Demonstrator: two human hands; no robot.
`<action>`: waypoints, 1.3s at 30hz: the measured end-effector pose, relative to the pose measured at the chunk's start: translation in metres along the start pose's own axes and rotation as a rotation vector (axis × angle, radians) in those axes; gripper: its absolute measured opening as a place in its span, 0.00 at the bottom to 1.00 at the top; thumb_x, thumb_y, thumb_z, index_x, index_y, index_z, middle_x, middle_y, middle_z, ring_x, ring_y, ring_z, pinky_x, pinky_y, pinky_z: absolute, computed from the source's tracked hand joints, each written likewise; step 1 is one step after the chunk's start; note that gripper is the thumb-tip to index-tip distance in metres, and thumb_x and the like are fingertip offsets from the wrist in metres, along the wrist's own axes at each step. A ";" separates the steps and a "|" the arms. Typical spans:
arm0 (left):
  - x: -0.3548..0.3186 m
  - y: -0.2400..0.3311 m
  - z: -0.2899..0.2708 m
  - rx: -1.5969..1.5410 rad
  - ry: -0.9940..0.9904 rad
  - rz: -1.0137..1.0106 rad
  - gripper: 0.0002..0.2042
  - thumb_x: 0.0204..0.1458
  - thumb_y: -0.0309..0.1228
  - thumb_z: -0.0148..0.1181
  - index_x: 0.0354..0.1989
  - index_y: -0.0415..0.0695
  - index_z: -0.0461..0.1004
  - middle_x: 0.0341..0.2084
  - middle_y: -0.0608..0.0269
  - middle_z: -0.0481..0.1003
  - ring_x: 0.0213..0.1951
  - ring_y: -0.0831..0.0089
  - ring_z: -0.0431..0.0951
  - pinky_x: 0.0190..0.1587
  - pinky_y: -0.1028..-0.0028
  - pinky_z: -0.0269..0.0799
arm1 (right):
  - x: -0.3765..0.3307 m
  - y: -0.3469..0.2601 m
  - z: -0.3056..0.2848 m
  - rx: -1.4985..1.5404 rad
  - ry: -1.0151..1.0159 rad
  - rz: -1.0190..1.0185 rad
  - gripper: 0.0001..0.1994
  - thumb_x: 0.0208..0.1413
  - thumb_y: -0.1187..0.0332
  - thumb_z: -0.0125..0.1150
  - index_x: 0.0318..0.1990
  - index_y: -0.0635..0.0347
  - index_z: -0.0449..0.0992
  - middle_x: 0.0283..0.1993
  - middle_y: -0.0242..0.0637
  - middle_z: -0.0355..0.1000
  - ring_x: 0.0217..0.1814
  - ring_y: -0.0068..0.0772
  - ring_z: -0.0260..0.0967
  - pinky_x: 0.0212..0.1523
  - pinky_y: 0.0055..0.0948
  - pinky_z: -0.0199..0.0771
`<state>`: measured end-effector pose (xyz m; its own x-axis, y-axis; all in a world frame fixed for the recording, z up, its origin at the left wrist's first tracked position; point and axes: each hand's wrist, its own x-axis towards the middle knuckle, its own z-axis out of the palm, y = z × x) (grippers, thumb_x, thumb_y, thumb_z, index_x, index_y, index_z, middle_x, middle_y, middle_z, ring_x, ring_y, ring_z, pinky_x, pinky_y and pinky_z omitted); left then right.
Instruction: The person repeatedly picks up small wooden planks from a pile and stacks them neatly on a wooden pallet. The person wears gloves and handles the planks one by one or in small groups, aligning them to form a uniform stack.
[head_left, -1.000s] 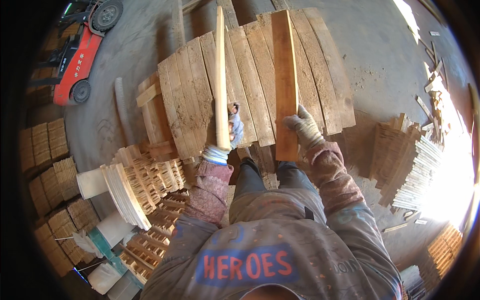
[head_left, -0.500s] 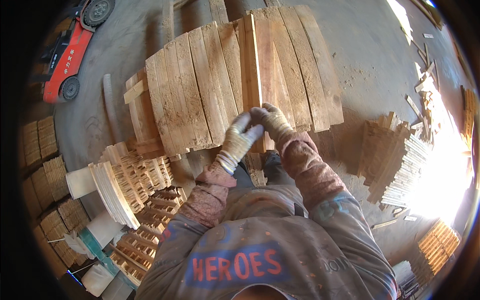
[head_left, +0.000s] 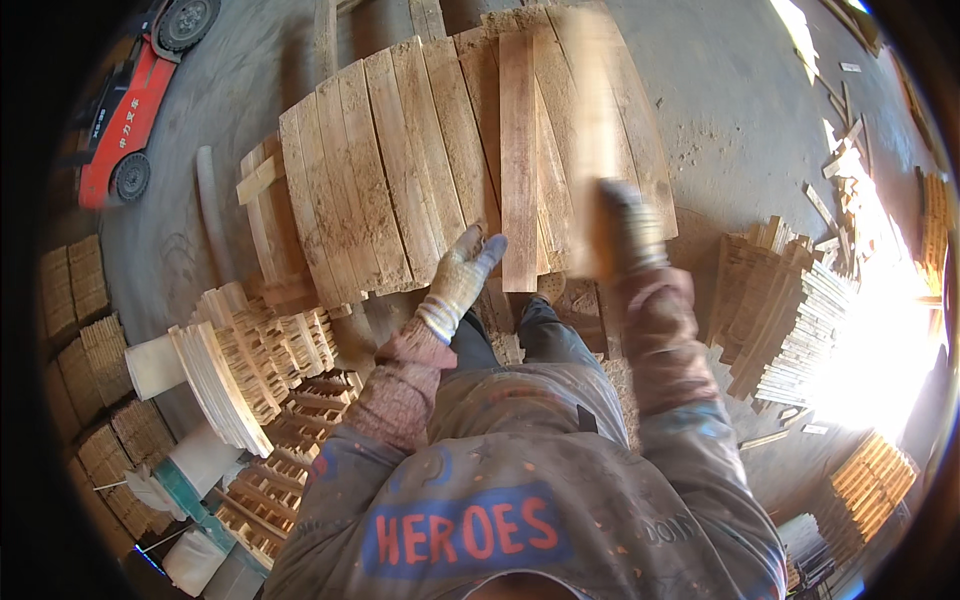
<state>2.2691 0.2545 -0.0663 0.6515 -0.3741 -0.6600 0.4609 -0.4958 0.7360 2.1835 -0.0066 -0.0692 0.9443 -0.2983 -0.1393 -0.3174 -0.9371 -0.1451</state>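
My right hand (head_left: 634, 228), in a knitted work glove, is closed on the near part of a narrow wooden board (head_left: 592, 95). Motion blurs both the board and the hand, over the right part of a low stack of planks (head_left: 390, 170). My left hand (head_left: 461, 277), gloved too, is at the stack's near edge with nothing in it and its fingers apart. Just right of its fingertips lies a loose reddish board (head_left: 518, 165), its near end jutting past the planks. Sawdust is scattered over the plank tops.
To the left stand piles of short wood strips (head_left: 265, 350) and a curved bundle of slats (head_left: 215, 390). A red forklift (head_left: 125, 120) is at the far left. On the right are a stack of thin boards (head_left: 765, 310) and wood scraps (head_left: 825, 210) on the floor.
My right hand has swung right with the narrow board, away from my left hand. My left hand has come off the board and stays near the edge. The reddish board now shows fully.
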 end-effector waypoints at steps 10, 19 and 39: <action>0.067 0.010 0.091 0.905 0.131 -0.052 0.65 0.38 0.59 0.78 0.80 0.61 0.35 0.77 0.44 0.39 0.76 0.40 0.43 0.75 0.47 0.49 | -0.065 0.274 -0.105 1.761 0.814 0.664 0.24 0.66 0.54 0.61 0.59 0.63 0.67 0.53 0.48 0.73 0.52 0.41 0.75 0.53 0.39 0.81; 0.055 -0.010 -0.066 -0.335 -0.093 0.141 0.16 0.53 0.30 0.73 0.48 0.37 0.80 0.35 0.60 0.83 0.37 0.73 0.82 0.42 0.73 0.81 | -0.075 0.020 0.069 1.841 -0.030 0.836 0.16 0.58 0.67 0.68 0.53 0.54 0.76 0.36 0.28 0.75 0.32 0.23 0.73 0.33 0.23 0.76; 0.098 -0.178 -0.469 0.135 0.444 0.380 0.46 0.55 0.49 0.70 0.78 0.52 0.49 0.68 0.42 0.64 0.69 0.49 0.64 0.68 0.59 0.66 | 0.065 -0.450 0.130 1.353 -0.295 0.410 0.20 0.64 0.66 0.64 0.60 0.66 0.74 0.41 0.24 0.71 0.40 0.16 0.64 0.44 0.20 0.69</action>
<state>2.5339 0.6739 -0.1910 0.9586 -0.1958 -0.2067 0.0845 -0.4974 0.8634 2.3767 0.4195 -0.1400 0.7688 -0.2946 -0.5676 -0.5525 0.1410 -0.8215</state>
